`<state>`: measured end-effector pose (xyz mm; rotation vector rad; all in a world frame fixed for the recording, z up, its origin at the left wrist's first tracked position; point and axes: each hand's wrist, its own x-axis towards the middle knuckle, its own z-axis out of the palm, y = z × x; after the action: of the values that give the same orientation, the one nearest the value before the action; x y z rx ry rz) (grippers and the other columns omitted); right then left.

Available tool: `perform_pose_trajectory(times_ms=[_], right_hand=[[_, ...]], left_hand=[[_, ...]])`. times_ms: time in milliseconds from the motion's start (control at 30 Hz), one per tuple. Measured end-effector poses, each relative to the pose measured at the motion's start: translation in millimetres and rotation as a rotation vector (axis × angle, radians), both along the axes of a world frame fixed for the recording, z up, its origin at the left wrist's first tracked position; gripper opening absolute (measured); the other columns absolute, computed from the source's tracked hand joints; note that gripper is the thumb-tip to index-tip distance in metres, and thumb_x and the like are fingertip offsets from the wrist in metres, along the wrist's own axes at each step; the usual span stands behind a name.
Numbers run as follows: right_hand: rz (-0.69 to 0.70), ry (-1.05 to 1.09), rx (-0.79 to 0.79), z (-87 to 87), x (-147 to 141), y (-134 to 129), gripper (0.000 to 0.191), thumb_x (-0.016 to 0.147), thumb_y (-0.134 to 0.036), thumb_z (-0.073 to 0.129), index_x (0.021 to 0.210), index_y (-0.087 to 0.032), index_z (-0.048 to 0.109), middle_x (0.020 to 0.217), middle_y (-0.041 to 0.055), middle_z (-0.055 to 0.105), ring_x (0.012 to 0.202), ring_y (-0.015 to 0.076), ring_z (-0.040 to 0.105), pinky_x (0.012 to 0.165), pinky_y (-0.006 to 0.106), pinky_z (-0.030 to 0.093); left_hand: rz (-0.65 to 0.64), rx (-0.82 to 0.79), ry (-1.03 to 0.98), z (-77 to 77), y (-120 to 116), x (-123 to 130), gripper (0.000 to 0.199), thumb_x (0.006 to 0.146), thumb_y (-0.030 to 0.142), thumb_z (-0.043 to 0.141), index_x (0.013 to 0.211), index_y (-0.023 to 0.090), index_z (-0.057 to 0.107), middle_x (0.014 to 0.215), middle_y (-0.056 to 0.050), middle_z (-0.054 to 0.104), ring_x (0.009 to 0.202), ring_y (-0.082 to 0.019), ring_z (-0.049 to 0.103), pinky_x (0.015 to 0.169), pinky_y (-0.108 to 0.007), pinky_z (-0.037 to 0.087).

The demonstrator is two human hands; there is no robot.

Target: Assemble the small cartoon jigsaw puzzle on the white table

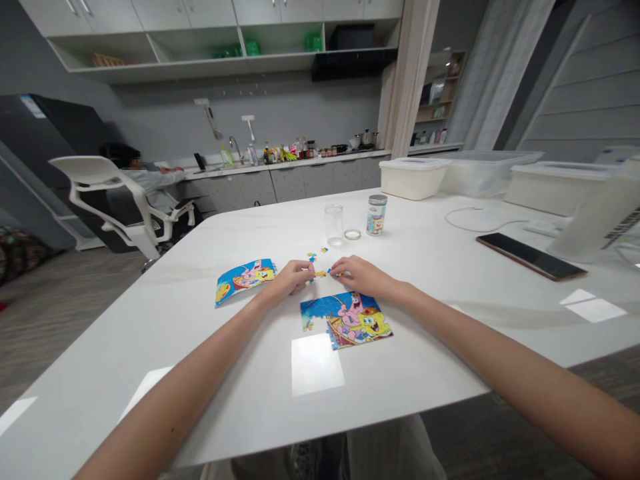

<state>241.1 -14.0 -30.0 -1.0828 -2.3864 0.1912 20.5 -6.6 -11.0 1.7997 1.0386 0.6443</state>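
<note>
A partly assembled cartoon jigsaw puzzle [360, 323] lies on the white table, with a gap at its lower left. Just beyond it, my left hand [293, 278] has its fingers pinched together at a small yellow puzzle piece [320, 274]. My right hand [363, 275] is also closed, its fingertips gripping a small puzzle piece [340, 274] that they partly cover. Several loose blue and yellow pieces [313, 257] lie beyond the hands. To the left is a slightly curled picture sheet [245, 279] with the same cartoon scene.
Behind the pieces stand a clear jar [334, 223], its ring-shaped lid [353, 235] and a printed can [377, 217]. A dark phone [530, 255] lies at right, near a white cable and plastic boxes [415, 180]. A person sits beside a white chair [107, 193] at far left.
</note>
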Motion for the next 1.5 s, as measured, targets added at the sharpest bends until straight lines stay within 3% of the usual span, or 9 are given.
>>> perform_pose_trajectory(times_ms=[133,300,467,700,1300,1500], right_hand=[[0.039,0.038,0.003,-1.4,-2.3,-1.3,0.024,0.086,-0.008,0.054,0.095,-0.020,0.072,0.105,0.0073,0.071,0.096,0.0206,0.063,0.091,0.040,0.048],[0.026,0.055,0.001,-2.2,-4.1,-4.2,0.024,0.084,-0.005,0.053,0.096,-0.018,0.069,0.100,0.0071,0.070,0.096,0.0208,0.061,0.090,0.038,0.047],[-0.001,0.120,0.021,4.4,-6.8,-11.8,0.019,0.087,-0.013,0.055,0.102,-0.017,0.065,0.108,0.0095,0.063,0.102,0.0218,0.059,0.092,0.038,0.046],[-0.001,0.177,0.007,12.2,-14.1,-25.5,0.014,0.091,-0.022,0.053,0.102,-0.021,0.062,0.102,0.0067,0.061,0.096,0.0205,0.059,0.087,0.036,0.047],[0.032,0.247,-0.024,9.8,-12.2,-26.3,0.011,0.091,-0.019,0.053,0.102,-0.021,0.055,0.095,0.0045,0.059,0.091,0.0188,0.058,0.081,0.034,0.048],[0.034,0.255,-0.013,10.8,-10.8,-25.7,0.007,0.092,-0.022,0.053,0.097,-0.022,0.057,0.094,0.0047,0.059,0.091,0.0195,0.058,0.080,0.035,0.049]], left_hand=[[-0.015,-0.071,-0.137,-4.7,6.3,2.2,0.032,0.064,0.049,0.058,0.068,0.022,0.042,0.043,0.014,0.017,0.036,-0.004,0.013,0.039,-0.020,0.013],[-0.056,-0.192,-0.293,-8.5,8.3,-4.0,0.041,0.063,0.051,0.074,0.072,0.019,0.051,0.041,0.014,0.021,0.036,-0.003,0.012,0.039,-0.019,0.010],[-0.029,-0.145,-0.246,-13.5,12.2,1.0,0.039,0.066,0.051,0.077,0.073,0.017,0.058,0.039,0.013,0.028,0.034,-0.003,0.016,0.037,-0.020,0.011],[0.002,-0.169,-0.231,-13.5,11.3,3.1,0.037,0.068,0.048,0.076,0.076,0.015,0.065,0.040,0.012,0.029,0.036,-0.003,0.018,0.039,-0.021,0.012],[-0.092,-0.113,-0.151,-10.4,9.2,-2.2,0.030,0.073,0.043,0.072,0.082,0.014,0.068,0.042,0.010,0.035,0.039,-0.005,0.021,0.041,-0.022,0.011],[-0.085,-0.114,-0.133,-10.3,8.7,-2.3,0.038,0.071,0.051,0.071,0.078,0.014,0.069,0.043,0.009,0.035,0.039,-0.005,0.021,0.041,-0.022,0.012]])
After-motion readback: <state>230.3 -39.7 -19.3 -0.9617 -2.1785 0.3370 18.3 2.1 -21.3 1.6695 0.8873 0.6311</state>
